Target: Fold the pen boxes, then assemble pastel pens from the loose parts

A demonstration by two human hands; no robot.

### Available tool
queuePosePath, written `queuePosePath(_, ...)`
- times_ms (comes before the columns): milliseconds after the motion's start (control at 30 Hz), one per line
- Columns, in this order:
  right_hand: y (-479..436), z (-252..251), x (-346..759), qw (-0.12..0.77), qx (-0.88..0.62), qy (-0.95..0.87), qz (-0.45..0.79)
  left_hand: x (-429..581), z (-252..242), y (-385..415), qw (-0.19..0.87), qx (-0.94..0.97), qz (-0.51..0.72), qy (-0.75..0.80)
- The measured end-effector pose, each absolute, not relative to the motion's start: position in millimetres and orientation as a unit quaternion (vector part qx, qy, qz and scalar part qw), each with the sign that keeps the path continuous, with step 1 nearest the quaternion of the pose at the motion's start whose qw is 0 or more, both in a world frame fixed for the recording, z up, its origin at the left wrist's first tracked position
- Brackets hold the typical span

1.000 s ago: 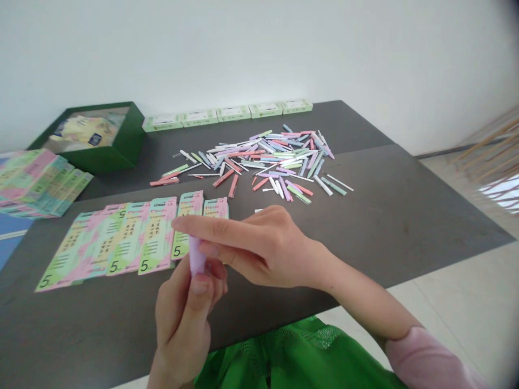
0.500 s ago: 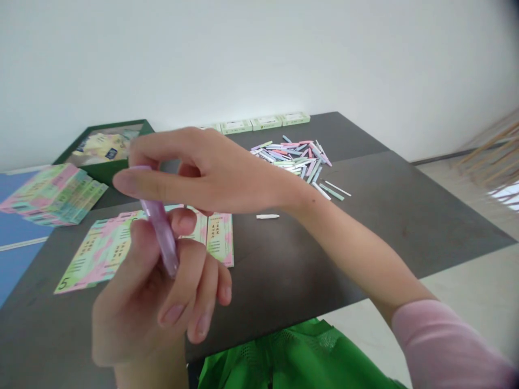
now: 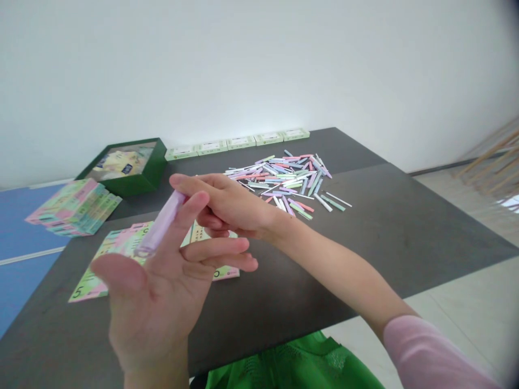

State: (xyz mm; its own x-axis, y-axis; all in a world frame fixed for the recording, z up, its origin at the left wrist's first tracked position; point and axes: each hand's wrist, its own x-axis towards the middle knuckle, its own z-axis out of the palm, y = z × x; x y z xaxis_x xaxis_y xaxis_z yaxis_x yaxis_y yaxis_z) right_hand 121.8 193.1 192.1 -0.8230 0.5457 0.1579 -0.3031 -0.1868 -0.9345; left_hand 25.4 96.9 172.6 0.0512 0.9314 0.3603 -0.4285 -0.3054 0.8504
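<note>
A lilac plastic tube [image 3: 160,224] lies slantwise along the index finger of my left hand [image 3: 154,302], whose palm faces me with its fingers apart. The tube's upper end reaches in under the fingertips of my right hand [image 3: 227,205], which pinch it. My two hands hover above a row of pastel green and pink printed cards [image 3: 117,254], partly hiding them. A "5" shows on the nearest card. A pile of thin pastel sticks [image 3: 279,181] lies beyond my right hand, apart from it.
A green open box of yellow packets [image 3: 121,167] stands at the table's far left. Beyond it runs a row of small pale green boxes [image 3: 239,143]. A stack of cards [image 3: 73,208] lies on a blue surface [image 3: 24,270]. The dark table [image 3: 344,254] ends near my green cloth [image 3: 292,362].
My left hand has opened its fingers and turned its palm toward me. The tube now leans the other way. My right hand has moved rightward and lower, and the view has tilted upward.
</note>
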Motion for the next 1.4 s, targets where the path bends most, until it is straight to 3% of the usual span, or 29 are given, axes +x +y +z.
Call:
queuePosePath(300,193,184,117,0.294,-0.116,-0.514,0.797,30,157,95,0.265,0.507,0.718,0.396)
queuePosePath(467,193,182,119,0.281,-0.11,-0.49,0.818,27,153,100,-0.016,0.482,0.78,0.399)
queuePosePath(633,194,176,122,0.287,-0.103,-0.49,0.817,24,158,103,-0.15,0.493,0.716,0.471)
queuePosePath(967,179,164,124,0.312,-0.074,-0.591,0.74,29,153,112,-0.215,0.457,0.768,0.395)
queuePosePath(1133,169,162,129,0.272,-0.061,-0.611,0.741,35,163,114,-0.147,0.434,0.806,0.375)
queuePosePath(1400,164,168,135,0.302,-0.095,-0.57,0.758,27,165,114,0.083,0.418,0.845,0.323)
